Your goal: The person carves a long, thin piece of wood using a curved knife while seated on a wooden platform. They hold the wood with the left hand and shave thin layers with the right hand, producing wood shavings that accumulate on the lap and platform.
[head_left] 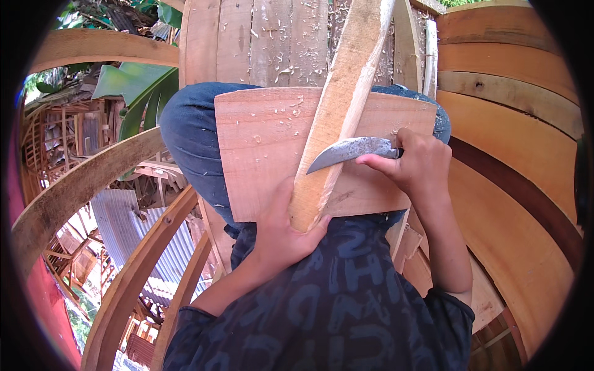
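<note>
My left hand [288,222] is wrapped round the near end of a long wooden strip [331,105], close to my body. The strip slants away toward the upper right, with a paler, freshly cut face along its right edge. In my right hand [422,157] is a knife [354,151] with a broad, curved, stained blade. Its blade lies across the strip a little beyond my left hand, the tip pointing left, and my thumb presses along the blade's base. Most of the handle is hidden in my fist. Under the strip, a reddish flat board [260,148] rests across my lap.
Plank flooring [272,43] ahead is strewn with curled shavings. A wall of curved planks [513,161] rises at the right. Curved wooden beams [133,278] run along the left, with gaps between them; corrugated metal sheets [148,241] and a large green leaf [139,86] show beyond.
</note>
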Available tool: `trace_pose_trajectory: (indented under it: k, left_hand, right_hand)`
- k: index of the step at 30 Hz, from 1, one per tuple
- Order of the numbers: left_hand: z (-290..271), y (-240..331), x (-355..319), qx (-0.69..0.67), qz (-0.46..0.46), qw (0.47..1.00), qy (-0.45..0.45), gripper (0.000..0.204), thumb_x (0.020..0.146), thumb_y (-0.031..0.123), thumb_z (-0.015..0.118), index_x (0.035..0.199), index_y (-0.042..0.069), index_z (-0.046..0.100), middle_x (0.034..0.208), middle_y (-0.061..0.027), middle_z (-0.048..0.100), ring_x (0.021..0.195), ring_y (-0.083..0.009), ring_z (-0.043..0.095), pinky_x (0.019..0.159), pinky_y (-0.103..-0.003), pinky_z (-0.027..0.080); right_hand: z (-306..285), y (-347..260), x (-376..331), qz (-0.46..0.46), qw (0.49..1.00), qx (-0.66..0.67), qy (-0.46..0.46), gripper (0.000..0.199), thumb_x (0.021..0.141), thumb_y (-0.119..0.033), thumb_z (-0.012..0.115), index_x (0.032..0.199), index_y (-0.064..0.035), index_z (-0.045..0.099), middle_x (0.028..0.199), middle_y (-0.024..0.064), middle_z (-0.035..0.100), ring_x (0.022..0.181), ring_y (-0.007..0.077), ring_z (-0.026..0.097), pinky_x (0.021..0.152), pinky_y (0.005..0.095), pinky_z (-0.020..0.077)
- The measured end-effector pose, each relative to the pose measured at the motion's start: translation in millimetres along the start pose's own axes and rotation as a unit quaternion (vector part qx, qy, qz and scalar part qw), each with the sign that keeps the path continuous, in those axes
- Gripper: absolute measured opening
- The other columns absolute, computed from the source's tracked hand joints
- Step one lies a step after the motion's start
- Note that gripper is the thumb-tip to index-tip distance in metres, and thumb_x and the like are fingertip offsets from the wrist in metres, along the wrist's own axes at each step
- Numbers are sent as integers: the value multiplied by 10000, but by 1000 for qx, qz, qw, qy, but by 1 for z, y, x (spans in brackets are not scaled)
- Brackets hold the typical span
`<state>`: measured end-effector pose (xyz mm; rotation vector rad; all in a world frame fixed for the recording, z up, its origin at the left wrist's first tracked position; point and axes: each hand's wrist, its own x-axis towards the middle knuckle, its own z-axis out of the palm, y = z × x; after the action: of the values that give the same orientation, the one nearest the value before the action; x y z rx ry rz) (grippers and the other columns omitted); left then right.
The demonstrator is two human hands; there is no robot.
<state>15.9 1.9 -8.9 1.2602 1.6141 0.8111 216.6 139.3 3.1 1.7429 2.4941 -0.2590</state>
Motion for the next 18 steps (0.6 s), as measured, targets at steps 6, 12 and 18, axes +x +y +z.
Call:
trace_pose_trajectory:
  k: [6, 12, 18]
  left_hand:
    - [-3, 6, -3, -20, -57, 998, -11, 650, 714, 111, 787, 1259, -22, 459, 1086, -174, 606, 1007, -273, 629, 868, -354, 487]
    - [-2, -4, -10, -2, -64, 998, -9, 686, 711, 120, 802, 1275, -16, 436, 1093, -185, 601, 998, -288, 641, 854, -344, 499]
    - [-1, -3, -7, 43, -17, 999, 3, 703, 721, 211, 796, 1259, -65, 438, 973, -247, 625, 838, -392, 666, 698, -412, 539]
  right_hand:
    - [3, 35, 27, 182, 982, -16, 45, 842, 744, -805, 533, 549, 14, 565, 514, 162, 569, 556, 340, 635, 536, 430, 478]
    - [-44, 95, 9, 310, 949, 46, 26, 761, 846, -694, 526, 594, 22, 586, 507, 171, 524, 536, 314, 595, 546, 422, 433]
    - [-12, -26, -31, 19, 997, 49, -57, 730, 714, -742, 627, 602, -21, 627, 490, 151, 558, 489, 332, 614, 469, 400, 475]
